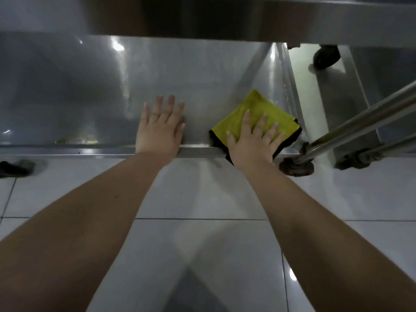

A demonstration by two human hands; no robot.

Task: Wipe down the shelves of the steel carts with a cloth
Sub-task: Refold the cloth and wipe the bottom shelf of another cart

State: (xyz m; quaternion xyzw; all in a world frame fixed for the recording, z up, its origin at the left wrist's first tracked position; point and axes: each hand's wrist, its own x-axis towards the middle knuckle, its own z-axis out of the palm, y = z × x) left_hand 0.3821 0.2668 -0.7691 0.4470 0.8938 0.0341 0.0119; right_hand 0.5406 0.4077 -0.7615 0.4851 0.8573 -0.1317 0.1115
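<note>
Shelf (78, 91) lies bare leftward — upper shelf (225, 16) overhangs, post (369, 118) crowds right.

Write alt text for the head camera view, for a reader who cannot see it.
A person's right hand presses a folded yellow cloth flat on a steel cart's lower shelf, near its front right corner. The left hand rests open on the bare steel beside it, not touching the cloth.

Inspection finding: nothing legible. No text, label, brand, number or sign can be read on the steel shelf (191, 70) at 12 o'clock, on the yellow cloth (258, 104) at 2 o'clock, or on the floor tiles (202, 192) at 6 o'clock. The view is dim and soft.
</note>
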